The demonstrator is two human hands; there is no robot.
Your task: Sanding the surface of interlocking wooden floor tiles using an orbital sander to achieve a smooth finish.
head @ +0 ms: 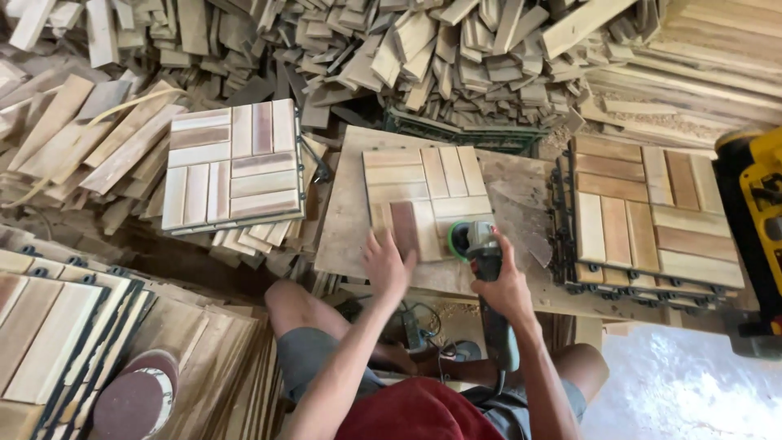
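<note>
A square wooden slat tile (423, 191) lies on a plywood work board (346, 228) in front of me. My left hand (387, 262) presses flat on the tile's near edge, fingers spread. My right hand (503, 285) grips the body of a grey and green handheld sander (481, 248), whose round pad rests on the tile's near right corner. The sander's cord runs down between my knees.
A finished tile stack (232, 163) stands to the left, another stack (643, 216) to the right. Loose wood slats (456, 57) are heaped behind. More tiles (57, 326) and a round sanding disc (134, 399) lie at lower left. A yellow power tool (753, 212) sits at the right edge.
</note>
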